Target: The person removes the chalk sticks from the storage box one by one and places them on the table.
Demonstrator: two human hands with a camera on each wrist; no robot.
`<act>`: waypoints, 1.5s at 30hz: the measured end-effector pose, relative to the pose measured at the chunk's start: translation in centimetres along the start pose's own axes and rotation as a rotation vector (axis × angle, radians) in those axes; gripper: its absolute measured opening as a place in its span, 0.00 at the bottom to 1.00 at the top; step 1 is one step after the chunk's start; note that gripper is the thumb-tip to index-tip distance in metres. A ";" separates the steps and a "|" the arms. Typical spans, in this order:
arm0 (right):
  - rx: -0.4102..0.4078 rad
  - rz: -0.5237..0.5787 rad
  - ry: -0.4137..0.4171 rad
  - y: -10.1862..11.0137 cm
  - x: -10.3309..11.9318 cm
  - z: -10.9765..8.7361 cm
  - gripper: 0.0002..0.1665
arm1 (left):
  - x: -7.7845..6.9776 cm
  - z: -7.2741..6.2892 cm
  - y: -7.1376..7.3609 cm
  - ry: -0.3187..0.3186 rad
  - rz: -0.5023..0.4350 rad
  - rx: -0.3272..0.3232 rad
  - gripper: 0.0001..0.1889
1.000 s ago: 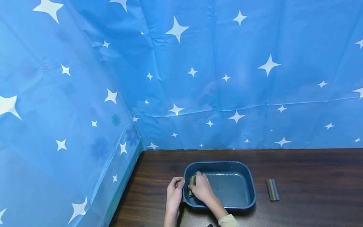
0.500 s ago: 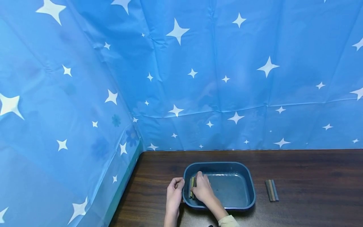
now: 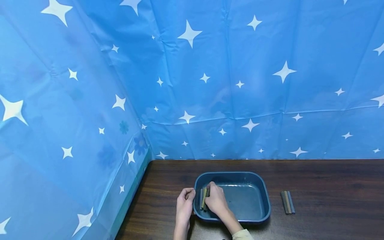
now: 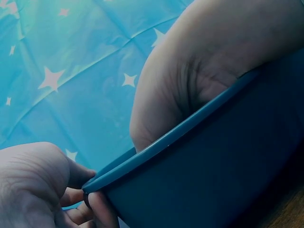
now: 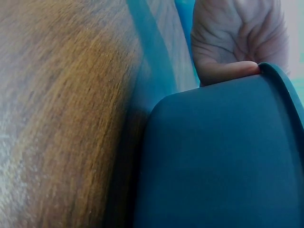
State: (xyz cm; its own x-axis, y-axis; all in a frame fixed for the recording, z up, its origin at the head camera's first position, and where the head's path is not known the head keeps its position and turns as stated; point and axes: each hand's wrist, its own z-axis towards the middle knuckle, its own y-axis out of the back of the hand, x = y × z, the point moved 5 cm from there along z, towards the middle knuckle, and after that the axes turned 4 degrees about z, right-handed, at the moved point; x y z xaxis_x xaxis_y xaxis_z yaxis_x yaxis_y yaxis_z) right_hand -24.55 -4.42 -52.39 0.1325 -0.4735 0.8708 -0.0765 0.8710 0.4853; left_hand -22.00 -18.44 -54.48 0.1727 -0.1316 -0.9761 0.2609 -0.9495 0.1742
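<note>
A dark blue plastic tub [image 3: 246,220] stands on the table. My left hand [image 3: 184,205] pinches its left rim, thumb on top and fingers below, as the left wrist view shows. My right hand [image 3: 216,200] reaches into the tub's left end, fingers curled down at a small row of short coloured sticks. A grey-blue stick [image 3: 201,199] lies nearest the left wall. Beside it a yellow-green stick [image 3: 204,197] leans slightly, and a dark stick [image 3: 208,192] is partly under my right fingers. The right fingertips are hidden in both wrist views.
Right of the tub, on the brown wooden table [image 3: 330,190], several similar sticks [image 3: 287,202] lie side by side. A blue star-patterned sheet [image 3: 210,100] hangs behind the table and along its left side.
My right hand has shifted slightly right inside the tub. The yellow-green stick has come away from the left wall and tilted, and the grey-blue stick now shows. My left hand stays put.
</note>
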 end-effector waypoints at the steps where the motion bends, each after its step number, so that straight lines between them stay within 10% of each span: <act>1: -0.006 0.005 0.008 0.1 0.0 0.0 0.19 | 0.0 -0.1 0.0 -0.002 -0.002 -0.002 0.14; 16: -0.141 0.159 0.015 1.1 0.0 0.0 0.13 | -0.2 -0.5 0.1 0.008 -0.037 0.022 0.15; 29: 0.010 0.455 -0.119 1.3 -0.2 -0.1 0.17 | 0.1 -0.2 0.1 0.018 -0.028 0.022 0.15; 45: 0.001 0.627 -0.228 8.1 -0.4 -2.1 0.19 | 0.1 -0.3 0.0 -0.002 -0.035 0.014 0.14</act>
State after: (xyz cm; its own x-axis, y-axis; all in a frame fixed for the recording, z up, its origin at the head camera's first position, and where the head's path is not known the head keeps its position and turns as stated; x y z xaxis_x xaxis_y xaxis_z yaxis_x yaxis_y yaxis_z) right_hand -23.19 3.12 -48.93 -0.1494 0.1066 0.9830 -0.0721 0.9904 -0.1183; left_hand -21.66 -18.33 -54.52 0.1622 -0.0987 -0.9818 0.2535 -0.9574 0.1381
